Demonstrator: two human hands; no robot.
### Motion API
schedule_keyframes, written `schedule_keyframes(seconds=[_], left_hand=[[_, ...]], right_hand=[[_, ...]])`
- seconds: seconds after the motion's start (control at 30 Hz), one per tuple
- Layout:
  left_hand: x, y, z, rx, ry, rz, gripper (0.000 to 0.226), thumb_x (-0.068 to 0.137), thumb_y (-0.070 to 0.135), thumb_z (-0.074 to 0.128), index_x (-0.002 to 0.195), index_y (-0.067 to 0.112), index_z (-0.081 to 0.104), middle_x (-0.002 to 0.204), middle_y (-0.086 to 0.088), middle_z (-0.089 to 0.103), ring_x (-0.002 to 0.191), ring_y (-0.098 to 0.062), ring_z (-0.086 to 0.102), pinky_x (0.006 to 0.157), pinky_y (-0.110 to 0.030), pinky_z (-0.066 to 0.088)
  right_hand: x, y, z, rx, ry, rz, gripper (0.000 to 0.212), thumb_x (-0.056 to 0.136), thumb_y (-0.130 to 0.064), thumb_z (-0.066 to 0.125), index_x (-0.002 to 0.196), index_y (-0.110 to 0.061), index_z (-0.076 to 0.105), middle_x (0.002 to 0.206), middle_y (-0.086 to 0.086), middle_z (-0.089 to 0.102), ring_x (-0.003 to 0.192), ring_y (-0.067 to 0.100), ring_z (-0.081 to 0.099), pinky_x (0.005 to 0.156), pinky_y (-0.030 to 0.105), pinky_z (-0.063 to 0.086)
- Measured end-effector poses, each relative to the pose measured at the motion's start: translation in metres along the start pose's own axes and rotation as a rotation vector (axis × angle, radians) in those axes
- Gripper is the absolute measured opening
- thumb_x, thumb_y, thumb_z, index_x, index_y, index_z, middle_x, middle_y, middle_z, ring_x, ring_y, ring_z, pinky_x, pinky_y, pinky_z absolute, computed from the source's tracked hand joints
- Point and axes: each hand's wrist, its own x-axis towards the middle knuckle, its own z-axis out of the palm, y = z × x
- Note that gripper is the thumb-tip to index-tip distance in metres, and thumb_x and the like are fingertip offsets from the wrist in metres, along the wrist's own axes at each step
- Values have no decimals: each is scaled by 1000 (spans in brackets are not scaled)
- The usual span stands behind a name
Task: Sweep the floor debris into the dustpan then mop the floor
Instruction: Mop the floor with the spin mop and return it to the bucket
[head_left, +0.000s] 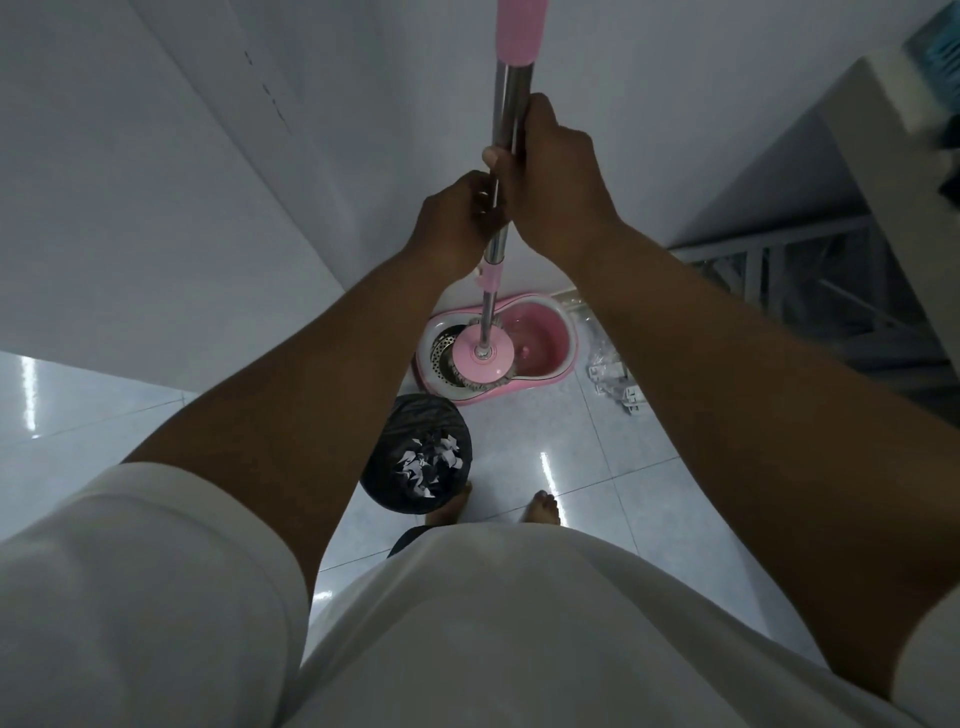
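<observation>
A spin mop stands upright, its steel pole (510, 98) topped by a pink grip. My right hand (553, 171) is wrapped around the pole, and my left hand (457, 223) holds it just below. The round pink mop head (482, 356) sits in the metal spinner basket of a pink mop bucket (545, 343) on the tiled floor by the wall. Grey mop strands hang under the head. A bin lined with a black bag (418, 452) holds white paper scraps, just in front of the bucket near my left foot.
White walls meet in a corner right behind the bucket. Clear plastic packaging (618, 379) lies on the tiles right of the bucket. A white metal railing (779, 270) and a white ledge stand at the right. My bare feet (543, 509) are on glossy white tiles.
</observation>
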Motion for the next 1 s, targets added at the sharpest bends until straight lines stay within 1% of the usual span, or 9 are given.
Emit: schedule_keyframes(seconds=[0.27,0.33,0.4,0.53,0.6,0.7,0.83,0.93,1.0], left_hand=[[-4,6,6,-30,-34,37,31,96,33,58,122,17,63,119,-2,68,103,-16,63,96,-25,47],[-6,12,7,-98,-45,67,29,96,28,59,120,14,64,117,-5,69,107,-22,65,100,-32,49],[-6,21,8,-154,-62,101,27,95,28,59,119,15,64,112,-4,69,106,-23,65,99,-34,51],[-4,50,11,-88,-113,212,29,97,39,55,121,25,61,102,13,63,93,-4,62,77,-6,43],[-6,68,16,-63,-141,285,30,97,40,54,123,26,60,99,17,61,84,8,57,70,-1,38],[-10,94,28,-65,-207,358,21,94,43,55,112,33,58,97,16,63,85,6,59,77,-10,46],[-26,136,66,-113,-393,428,29,80,52,56,103,34,62,105,-4,69,99,-26,65,95,-42,53],[-45,164,100,-45,-492,553,41,82,52,54,113,27,63,101,0,69,97,-22,67,90,-39,55],[-59,183,127,-40,-588,577,39,87,45,58,120,25,63,101,2,68,101,-26,67,88,-37,54]], right_hand=[[-11,1,-11,-19,8,39,26,98,-20,52,118,-3,49,101,8,67,82,12,61,73,19,51],[-14,1,-18,-26,31,47,26,99,-21,52,117,-3,48,100,7,66,82,13,62,71,18,50],[-15,1,-29,-35,66,57,26,99,-22,52,117,-4,49,97,2,63,79,8,59,66,7,45],[-17,2,-59,-31,173,93,25,99,-22,53,116,-4,49,93,-4,58,67,-3,51,58,-3,39],[-24,5,-76,-49,236,119,26,99,-25,53,115,-6,49,90,-5,57,66,-4,52,58,-2,40],[-39,12,-100,-93,342,167,26,98,-26,54,113,-5,51,79,-10,51,60,-8,47,53,-3,36],[-78,29,-139,-169,480,296,30,97,-30,54,116,-7,51,89,-5,56,70,0,55,59,3,40],[-119,44,-167,-174,554,402,29,97,-30,54,117,-8,51,94,-3,57,84,11,61,75,22,53],[-148,54,-186,-191,617,459,29,97,-29,55,116,-8,50,93,-3,56,81,11,58,73,17,52]])
